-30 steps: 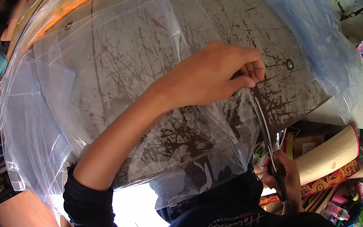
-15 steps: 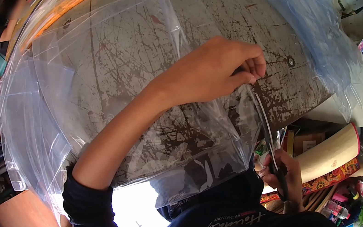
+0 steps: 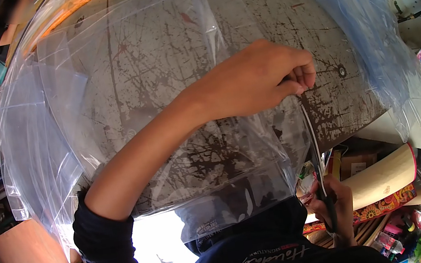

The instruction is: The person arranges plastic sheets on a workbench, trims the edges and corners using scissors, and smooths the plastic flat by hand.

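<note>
My left hand (image 3: 262, 78) reaches across from the left, thumb and fingers pinched on the edge of a clear plastic sheet (image 3: 241, 194). The sheet lies over the scratched table (image 3: 155, 47) and hangs past its front edge against my dark shirt. Below, at the table's right front, my right hand (image 3: 341, 202) is closed around scissors (image 3: 330, 217) with dark handles. Their long blades point up along the sheet's right edge, toward my left fingertips. How far apart the blades stand, I cannot tell.
More clear plastic sheets (image 3: 32, 129) drape over the table's left side. A bluish plastic pile (image 3: 370, 39) hangs off the right. Near my right hand lie a cream roll (image 3: 379, 180), a patterned red strip (image 3: 385, 205) and cluttered bottles (image 3: 390, 242).
My left hand has shifted slightly right, drawing the sheet's edge with it. My right hand and the scissors have also moved a little right.
</note>
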Action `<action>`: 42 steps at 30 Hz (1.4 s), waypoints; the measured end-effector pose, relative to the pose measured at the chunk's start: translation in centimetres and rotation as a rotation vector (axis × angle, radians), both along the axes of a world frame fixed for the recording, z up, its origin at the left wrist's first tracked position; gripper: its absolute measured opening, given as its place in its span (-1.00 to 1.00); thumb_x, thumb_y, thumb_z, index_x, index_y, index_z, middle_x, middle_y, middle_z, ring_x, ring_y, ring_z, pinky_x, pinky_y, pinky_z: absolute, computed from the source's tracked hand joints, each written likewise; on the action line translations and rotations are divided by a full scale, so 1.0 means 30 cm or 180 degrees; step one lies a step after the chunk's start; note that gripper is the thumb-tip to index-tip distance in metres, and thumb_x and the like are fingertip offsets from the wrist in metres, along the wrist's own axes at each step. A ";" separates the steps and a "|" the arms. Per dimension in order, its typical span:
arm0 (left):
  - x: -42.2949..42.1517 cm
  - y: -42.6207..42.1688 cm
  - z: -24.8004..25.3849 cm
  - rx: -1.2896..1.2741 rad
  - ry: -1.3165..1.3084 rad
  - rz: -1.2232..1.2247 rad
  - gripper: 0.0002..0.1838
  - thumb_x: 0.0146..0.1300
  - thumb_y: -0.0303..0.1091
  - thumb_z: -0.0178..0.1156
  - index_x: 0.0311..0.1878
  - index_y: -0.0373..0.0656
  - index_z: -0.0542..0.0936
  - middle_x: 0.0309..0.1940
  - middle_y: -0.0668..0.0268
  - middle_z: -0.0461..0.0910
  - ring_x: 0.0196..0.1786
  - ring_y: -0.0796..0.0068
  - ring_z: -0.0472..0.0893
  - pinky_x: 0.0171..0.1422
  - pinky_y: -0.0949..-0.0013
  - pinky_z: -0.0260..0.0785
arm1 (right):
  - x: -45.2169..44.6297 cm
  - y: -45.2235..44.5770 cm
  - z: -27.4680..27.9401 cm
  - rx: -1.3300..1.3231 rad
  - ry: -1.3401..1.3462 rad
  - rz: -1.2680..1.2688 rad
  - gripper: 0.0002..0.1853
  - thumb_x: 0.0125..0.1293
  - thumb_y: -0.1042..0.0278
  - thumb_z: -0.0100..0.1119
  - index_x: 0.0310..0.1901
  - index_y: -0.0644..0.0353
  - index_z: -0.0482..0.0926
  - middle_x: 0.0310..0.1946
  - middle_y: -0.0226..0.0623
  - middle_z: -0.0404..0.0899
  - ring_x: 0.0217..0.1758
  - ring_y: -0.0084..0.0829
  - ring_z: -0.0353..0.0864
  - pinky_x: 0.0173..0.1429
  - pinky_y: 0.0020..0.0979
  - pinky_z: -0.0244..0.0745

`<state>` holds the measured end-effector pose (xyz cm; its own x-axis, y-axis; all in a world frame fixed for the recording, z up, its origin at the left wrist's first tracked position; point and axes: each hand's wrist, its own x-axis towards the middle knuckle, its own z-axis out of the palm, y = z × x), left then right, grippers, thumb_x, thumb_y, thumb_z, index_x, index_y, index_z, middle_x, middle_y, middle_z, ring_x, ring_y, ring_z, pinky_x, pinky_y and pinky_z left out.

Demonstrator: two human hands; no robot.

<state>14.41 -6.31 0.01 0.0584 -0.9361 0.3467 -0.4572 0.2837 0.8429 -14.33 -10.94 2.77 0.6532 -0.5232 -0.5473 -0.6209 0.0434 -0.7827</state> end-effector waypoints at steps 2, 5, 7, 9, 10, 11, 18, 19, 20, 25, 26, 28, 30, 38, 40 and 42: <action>-0.001 0.001 -0.001 -0.0001 0.0021 0.0016 -0.88 0.13 -0.50 0.18 -0.25 -0.24 0.51 -0.35 0.26 0.62 -0.24 0.37 0.65 -0.14 0.35 0.47 | -0.004 0.003 -0.007 -0.0026 -0.0028 -0.0010 -0.59 -0.03 0.22 0.46 -0.25 0.21 0.46 -0.63 -0.53 0.38 -0.58 -0.78 0.32 -0.47 -0.68 0.18; 0.001 0.002 0.001 0.0007 0.0021 0.0027 -0.88 0.13 -0.50 0.19 -0.25 -0.25 0.51 -0.35 0.25 0.61 -0.24 0.36 0.64 -0.14 0.35 0.47 | -0.010 -0.013 -0.017 0.0056 -0.0191 -0.0001 -0.58 -0.03 0.24 0.46 -0.22 0.22 0.46 -0.62 -0.54 0.39 -0.56 -0.78 0.33 -0.46 -0.69 0.16; 0.002 0.001 0.000 0.0014 -0.0004 0.0023 -0.88 0.13 -0.50 0.18 -0.25 -0.25 0.51 -0.35 0.25 0.61 -0.24 0.36 0.64 -0.15 0.35 0.47 | -0.014 -0.024 -0.015 0.0162 -0.0330 0.0021 -0.58 -0.03 0.26 0.46 -0.21 0.22 0.46 -0.61 -0.54 0.39 -0.55 -0.78 0.33 -0.46 -0.69 0.16; 0.002 0.000 0.000 -0.0014 -0.0009 0.0014 -0.88 0.13 -0.51 0.18 -0.26 -0.25 0.50 -0.35 0.25 0.62 -0.24 0.35 0.65 -0.15 0.35 0.47 | -0.016 -0.027 -0.008 0.0100 -0.0414 0.0185 -0.57 -0.04 0.31 0.46 -0.18 0.24 0.45 -0.60 -0.55 0.39 -0.54 -0.77 0.33 -0.45 -0.69 0.17; 0.001 0.000 0.001 -0.0027 -0.0009 0.0011 -0.88 0.13 -0.51 0.18 -0.26 -0.25 0.50 -0.35 0.25 0.62 -0.24 0.35 0.65 -0.15 0.35 0.47 | -0.015 -0.026 -0.003 0.0088 -0.0414 0.0183 -0.57 -0.04 0.31 0.46 -0.18 0.24 0.45 -0.60 -0.55 0.39 -0.54 -0.77 0.33 -0.45 -0.69 0.17; 0.001 -0.001 -0.001 -0.0032 -0.0022 0.0038 -0.88 0.13 -0.51 0.18 -0.25 -0.25 0.51 -0.35 0.25 0.62 -0.23 0.35 0.65 -0.15 0.35 0.47 | -0.013 -0.025 0.002 0.0034 -0.0362 0.0194 -0.57 -0.05 0.32 0.46 -0.19 0.24 0.45 -0.60 -0.54 0.40 -0.54 -0.78 0.33 -0.45 -0.69 0.18; 0.004 -0.001 0.005 -0.0010 0.0091 0.0051 -0.89 0.15 -0.51 0.16 -0.23 -0.25 0.52 -0.33 0.24 0.63 -0.20 0.37 0.65 -0.13 0.35 0.48 | 0.013 -0.024 0.009 -0.0036 -0.0144 0.0028 -0.57 -0.08 0.37 0.47 -0.19 0.24 0.48 -0.60 -0.53 0.44 -0.53 -0.79 0.36 -0.45 -0.70 0.19; 0.004 -0.001 0.006 -0.0010 0.0090 0.0053 -0.89 0.15 -0.51 0.16 -0.23 -0.25 0.52 -0.33 0.24 0.63 -0.20 0.37 0.65 -0.13 0.35 0.48 | 0.019 -0.021 0.010 -0.0037 -0.0145 0.0031 -0.57 -0.08 0.37 0.47 -0.19 0.24 0.48 -0.60 -0.53 0.44 -0.53 -0.79 0.36 -0.45 -0.70 0.19; 0.005 0.000 0.007 0.0041 0.0099 0.0058 -0.89 0.16 -0.51 0.16 -0.23 -0.25 0.52 -0.33 0.23 0.63 -0.20 0.37 0.65 -0.13 0.35 0.48 | 0.026 -0.017 0.012 -0.0098 -0.0134 -0.0001 -0.58 -0.09 0.38 0.47 -0.19 0.25 0.48 -0.60 -0.51 0.46 -0.52 -0.79 0.36 -0.45 -0.69 0.19; 0.006 0.002 0.012 0.0080 0.0116 0.0053 -0.89 0.16 -0.50 0.15 -0.23 -0.26 0.52 -0.33 0.23 0.63 -0.21 0.37 0.65 -0.14 0.35 0.48 | 0.036 -0.016 0.017 -0.0152 -0.0012 -0.0034 -0.60 -0.08 0.42 0.46 -0.20 0.27 0.49 -0.55 -0.48 0.51 -0.50 -0.78 0.39 -0.43 -0.69 0.21; 0.007 0.002 0.014 0.0099 0.0121 0.0039 -0.90 0.17 -0.52 0.13 -0.23 -0.26 0.52 -0.33 0.22 0.63 -0.22 0.36 0.65 -0.14 0.35 0.48 | 0.040 -0.012 0.017 -0.0123 -0.0051 -0.0115 -0.61 -0.07 0.43 0.46 -0.21 0.28 0.49 -0.54 -0.48 0.52 -0.49 -0.78 0.38 -0.42 -0.69 0.21; 0.006 0.000 0.012 0.0116 0.0125 0.0024 -0.90 0.17 -0.53 0.12 -0.23 -0.26 0.52 -0.32 0.21 0.63 -0.23 0.35 0.65 -0.15 0.36 0.48 | 0.043 -0.011 0.019 -0.0096 -0.0092 -0.0196 -0.61 -0.06 0.44 0.45 -0.21 0.29 0.48 -0.53 -0.47 0.52 -0.48 -0.78 0.38 -0.42 -0.69 0.21; 0.005 -0.004 0.004 -0.0032 0.0057 0.0179 -0.90 0.16 -0.57 0.09 -0.24 -0.26 0.52 -0.30 0.23 0.60 -0.18 0.33 0.62 -0.09 0.34 0.47 | 0.044 -0.014 0.021 -0.0069 -0.0111 -0.0139 -0.63 -0.05 0.46 0.44 -0.21 0.30 0.48 -0.51 -0.46 0.53 -0.46 -0.78 0.39 -0.40 -0.69 0.21; 0.008 0.029 0.040 -0.0429 -0.2408 0.1078 -0.91 0.12 -0.53 0.11 -0.28 -0.17 0.54 -0.26 0.36 0.52 -0.01 0.37 0.52 0.28 0.20 0.26 | 0.037 -0.022 -0.007 0.0198 -0.0301 -0.0138 -0.58 -0.04 0.33 0.45 -0.21 0.31 0.47 -0.56 -0.47 0.50 -0.52 -0.78 0.39 -0.44 -0.69 0.20; 0.027 0.035 0.047 -0.0341 -0.2667 0.1131 -0.93 0.13 -0.49 0.13 -0.30 -0.15 0.53 -0.27 0.39 0.52 -0.03 0.39 0.52 0.34 0.16 0.20 | 0.035 -0.024 -0.014 0.0099 -0.0352 -0.0083 -0.55 -0.05 0.27 0.46 -0.21 0.31 0.46 -0.58 -0.48 0.49 -0.53 -0.78 0.39 -0.45 -0.69 0.20; 0.061 0.037 0.052 -0.0067 -0.2430 0.0755 -0.96 0.15 -0.41 0.15 -0.33 -0.12 0.51 -0.30 0.42 0.52 -0.09 0.43 0.52 0.30 0.10 0.18 | 0.034 -0.024 -0.016 0.0254 -0.0508 -0.0075 -0.50 -0.08 0.18 0.47 -0.20 0.31 0.46 -0.60 -0.50 0.46 -0.54 -0.77 0.38 -0.44 -0.70 0.20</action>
